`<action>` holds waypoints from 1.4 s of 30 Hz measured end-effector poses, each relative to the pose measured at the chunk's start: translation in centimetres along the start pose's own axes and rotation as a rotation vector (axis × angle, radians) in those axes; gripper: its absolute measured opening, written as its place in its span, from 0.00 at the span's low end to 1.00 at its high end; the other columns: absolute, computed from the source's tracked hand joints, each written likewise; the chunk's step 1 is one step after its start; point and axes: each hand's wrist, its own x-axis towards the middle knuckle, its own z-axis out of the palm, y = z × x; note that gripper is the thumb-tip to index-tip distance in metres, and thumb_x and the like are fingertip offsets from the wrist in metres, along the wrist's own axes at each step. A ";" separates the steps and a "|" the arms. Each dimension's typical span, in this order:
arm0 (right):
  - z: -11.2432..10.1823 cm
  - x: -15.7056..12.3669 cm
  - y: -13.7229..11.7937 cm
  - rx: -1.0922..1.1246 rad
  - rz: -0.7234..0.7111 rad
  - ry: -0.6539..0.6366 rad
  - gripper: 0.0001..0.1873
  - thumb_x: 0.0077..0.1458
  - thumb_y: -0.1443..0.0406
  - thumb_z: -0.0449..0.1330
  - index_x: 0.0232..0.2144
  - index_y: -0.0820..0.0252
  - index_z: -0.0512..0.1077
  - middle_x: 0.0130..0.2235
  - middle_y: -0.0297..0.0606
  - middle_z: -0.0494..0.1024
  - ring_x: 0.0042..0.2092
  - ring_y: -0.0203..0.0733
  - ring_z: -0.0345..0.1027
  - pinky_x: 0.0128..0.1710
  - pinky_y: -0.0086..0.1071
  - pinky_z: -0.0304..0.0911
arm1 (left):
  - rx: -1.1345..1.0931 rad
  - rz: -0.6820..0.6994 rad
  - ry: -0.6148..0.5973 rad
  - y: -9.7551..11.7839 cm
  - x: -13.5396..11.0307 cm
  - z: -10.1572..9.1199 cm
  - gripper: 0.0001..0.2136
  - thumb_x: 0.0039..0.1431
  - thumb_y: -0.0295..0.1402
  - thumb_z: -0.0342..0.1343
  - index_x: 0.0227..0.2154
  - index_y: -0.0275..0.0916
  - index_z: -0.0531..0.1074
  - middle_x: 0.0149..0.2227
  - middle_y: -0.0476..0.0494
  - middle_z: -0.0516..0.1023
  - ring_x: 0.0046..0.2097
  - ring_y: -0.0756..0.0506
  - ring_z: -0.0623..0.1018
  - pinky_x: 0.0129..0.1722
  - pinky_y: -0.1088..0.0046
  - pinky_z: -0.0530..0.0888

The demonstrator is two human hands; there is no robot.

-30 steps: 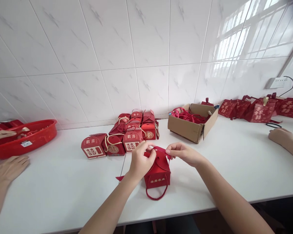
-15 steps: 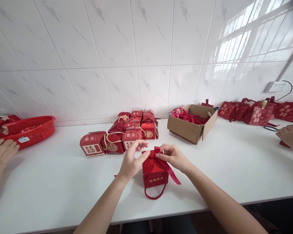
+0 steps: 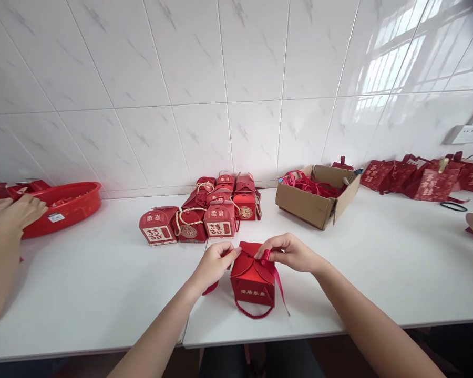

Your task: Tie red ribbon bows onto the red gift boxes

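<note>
Box (image 3: 253, 274): may skew if tugged unevenly by the ribbon (image 3: 265, 256), clamped in right fingers (image 3: 270, 243), with the hold of left fingers (image 3: 232, 255) impossible to tell.

The rear wall is faced with glossy white, grey-veined rectangular ceramic tiles (image 3: 142, 58) in straight courses, and at upper right these carry a bright reflection of a barred window (image 3: 402, 58). A white rectangular plastic socket block (image 3: 465, 135) with a dark cord sits against the wall at far right. Below, a smooth white flat-topped work table (image 3: 358, 278), crossed by a narrow seam, runs along the wall; the area beneath its front edge is dark.
</note>
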 end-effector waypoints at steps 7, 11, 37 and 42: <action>0.6 0.3 -1.9 0.044 0.240 0.048 0.08 0.55 0.63 0.56 0.31 0.61 0.71 0.32 0.37 0.76 0.25 0.30 0.61 0.19 0.25 0.53 | 0.075 0.086 0.107 -0.4 0.1 0.4 0.18 0.56 0.44 0.52 0.19 0.38 0.59 0.20 0.53 0.61 0.24 0.52 0.62 0.27 0.75 0.61; 1.7 1.4 -3.0 -0.093 0.357 0.158 0.07 0.51 0.65 0.54 0.25 0.62 0.69 0.28 0.36 0.76 0.19 0.28 0.56 0.16 0.25 0.50 | -0.014 0.020 0.034 1.9 -0.1 -1.0 0.16 0.51 0.43 0.58 0.20 0.37 0.62 0.19 0.54 0.61 0.22 0.53 0.62 0.23 0.76 0.60; 3.5 0.9 -2.2 0.095 0.274 0.271 0.13 0.52 0.57 0.59 0.29 0.63 0.72 0.31 0.38 0.75 0.31 0.36 0.67 0.31 0.29 0.61 | -0.099 0.065 -0.032 5.3 3.6 -1.5 0.22 0.54 0.53 0.51 0.31 0.38 0.75 0.40 0.43 0.77 0.49 0.41 0.72 0.51 0.64 0.66; 3.7 0.8 -2.2 0.061 0.264 0.294 0.13 0.52 0.57 0.58 0.29 0.63 0.73 0.31 0.38 0.76 0.30 0.35 0.67 0.30 0.28 0.61 | -0.070 0.153 -0.159 3.0 2.6 -1.1 0.14 0.47 0.44 0.62 0.32 0.37 0.76 0.37 0.43 0.78 0.42 0.43 0.75 0.46 0.65 0.68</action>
